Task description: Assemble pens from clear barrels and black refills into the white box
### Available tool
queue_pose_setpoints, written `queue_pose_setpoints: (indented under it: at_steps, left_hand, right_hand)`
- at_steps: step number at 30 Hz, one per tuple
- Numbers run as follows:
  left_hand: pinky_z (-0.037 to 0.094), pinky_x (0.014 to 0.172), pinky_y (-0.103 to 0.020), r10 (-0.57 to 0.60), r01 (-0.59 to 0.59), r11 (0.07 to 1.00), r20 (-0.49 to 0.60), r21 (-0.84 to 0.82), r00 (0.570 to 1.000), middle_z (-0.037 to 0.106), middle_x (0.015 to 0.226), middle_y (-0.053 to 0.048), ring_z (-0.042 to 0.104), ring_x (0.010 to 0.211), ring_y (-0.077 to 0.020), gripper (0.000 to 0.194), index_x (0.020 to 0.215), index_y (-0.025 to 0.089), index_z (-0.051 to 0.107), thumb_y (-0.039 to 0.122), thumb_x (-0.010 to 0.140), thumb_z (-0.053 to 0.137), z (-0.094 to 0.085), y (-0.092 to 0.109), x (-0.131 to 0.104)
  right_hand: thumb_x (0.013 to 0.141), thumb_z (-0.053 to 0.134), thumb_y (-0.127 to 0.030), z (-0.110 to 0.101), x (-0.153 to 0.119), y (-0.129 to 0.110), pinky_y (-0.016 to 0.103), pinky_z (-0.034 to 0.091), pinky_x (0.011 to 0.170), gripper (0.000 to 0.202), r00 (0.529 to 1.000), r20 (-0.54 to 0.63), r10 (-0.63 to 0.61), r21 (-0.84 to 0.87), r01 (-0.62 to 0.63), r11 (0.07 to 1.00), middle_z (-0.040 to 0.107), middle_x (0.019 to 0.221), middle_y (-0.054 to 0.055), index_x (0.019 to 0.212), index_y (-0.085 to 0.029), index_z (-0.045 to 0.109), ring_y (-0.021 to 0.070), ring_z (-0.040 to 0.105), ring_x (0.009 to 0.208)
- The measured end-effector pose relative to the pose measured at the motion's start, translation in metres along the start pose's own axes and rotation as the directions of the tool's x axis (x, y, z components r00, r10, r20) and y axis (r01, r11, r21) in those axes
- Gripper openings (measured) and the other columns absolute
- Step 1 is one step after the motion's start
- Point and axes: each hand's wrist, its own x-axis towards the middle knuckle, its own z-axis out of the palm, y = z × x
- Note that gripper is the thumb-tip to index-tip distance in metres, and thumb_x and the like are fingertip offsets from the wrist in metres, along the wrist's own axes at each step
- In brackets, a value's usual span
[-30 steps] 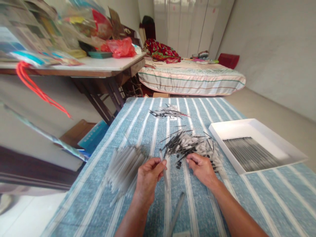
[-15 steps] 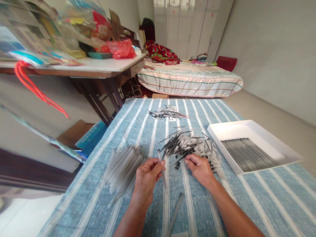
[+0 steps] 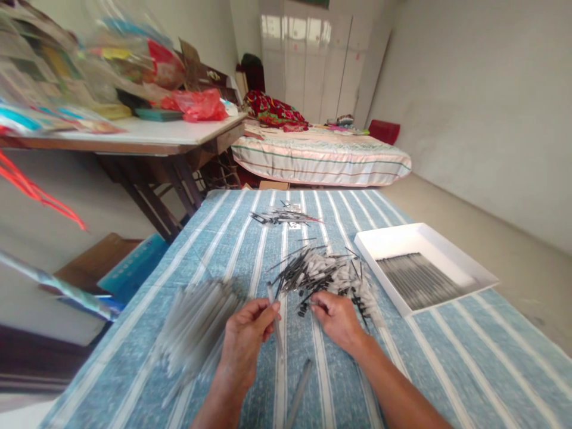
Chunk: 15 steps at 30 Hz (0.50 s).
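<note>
My left hand [image 3: 250,330] is closed on a slim, translucent grey pen barrel [image 3: 279,341], pinched between thumb and fingers and standing nearly upright. My right hand [image 3: 340,322] is closed in a pinch at the near edge of a heap of small black and whitish pen parts [image 3: 328,265]. What its fingertips hold is too small to make out. A few short black pieces [image 3: 302,310] lie just left of those fingertips. Left of my left hand spreads a thick bundle of grey barrels [image 3: 196,330], blurred. Between my forearms lies one loose barrel [image 3: 298,393].
On the right, a shallow white box [image 3: 440,244] holds a row of dark, slim pens [image 3: 417,280]. Thin black sticks [image 3: 286,217] lie farther back on the striped tablecloth [image 3: 236,238]. A cluttered side table [image 3: 179,134] stands at left, a bed [image 3: 322,155] beyond.
The whole scene has shifted left and slightly down in view as my head turned. My left hand keeps the barrel; my right hand stays pinched at the heap's edge.
</note>
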Motion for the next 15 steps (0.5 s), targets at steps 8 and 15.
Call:
queue_pose_setpoints:
  at_steps: [8,15]
  left_hand:
    - [0.027,0.039,-0.018,-0.024,0.025,0.999,-0.022,0.023,0.999,0.045,0.042,0.006,0.035,0.041,-0.0064,0.020,0.056,0.016,0.060,0.033,0.063,0.067,0.0000,0.0006,0.0049]
    - [0.028,0.039,-0.018,0.003,-0.002,0.999,-0.017,0.040,1.000,0.044,0.041,0.005,0.036,0.040,-0.0064,0.021,0.052,0.016,0.059,0.032,0.063,0.066,0.0012,-0.0002,0.0051]
  right_hand:
    - [0.076,0.048,-0.015,0.0067,0.0009,0.0018,0.017,0.033,0.055,0.013,0.998,-0.064,-0.019,-0.032,0.017,0.999,0.058,0.059,-0.003,0.072,-0.020,0.060,0.0103,0.054,0.056]
    - [0.075,0.048,-0.014,0.0074,0.0003,0.0019,0.017,0.034,0.055,0.014,0.996,-0.084,-0.031,-0.054,0.026,0.998,0.059,0.060,-0.003,0.071,-0.021,0.060,0.0103,0.055,0.056]
